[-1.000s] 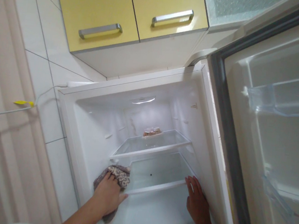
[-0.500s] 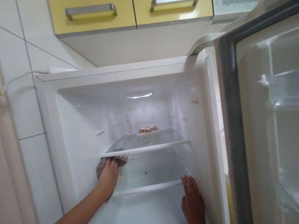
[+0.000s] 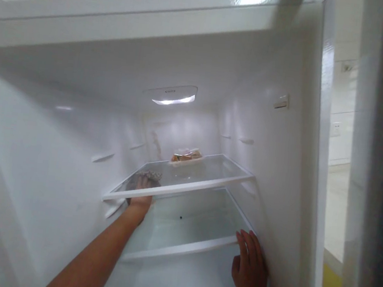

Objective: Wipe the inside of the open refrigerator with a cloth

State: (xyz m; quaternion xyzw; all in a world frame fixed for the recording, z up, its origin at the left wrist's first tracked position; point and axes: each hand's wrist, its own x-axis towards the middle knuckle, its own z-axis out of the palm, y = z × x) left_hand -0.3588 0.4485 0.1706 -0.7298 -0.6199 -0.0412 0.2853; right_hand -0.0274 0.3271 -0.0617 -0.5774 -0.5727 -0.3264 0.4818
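Note:
My left hand [image 3: 142,192] is deep inside the fridge, below the upper glass shelf [image 3: 179,189]. It presses a patterned grey-brown cloth [image 3: 155,175] against the left inner wall near the back; hand and cloth show partly through the glass. On the right, my right hand [image 3: 252,265] grips the front right corner of the lower glass shelf [image 3: 182,248], its fingers over the white edge and its thumb lower down. A small dark spot shows on or beneath that lower shelf.
A small packaged item [image 3: 186,156] lies at the back of the upper shelf. Above it, a lit lamp [image 3: 174,99] is set in the fridge ceiling. Shelf ledges stick out of both side walls. The open fridge door [image 3: 363,181] stands on the right.
My view has come closer into the fridge. The left hand has moved with the cloth from the upper shelf's front left corner further back beneath the glass. The right hand stays on the lower shelf.

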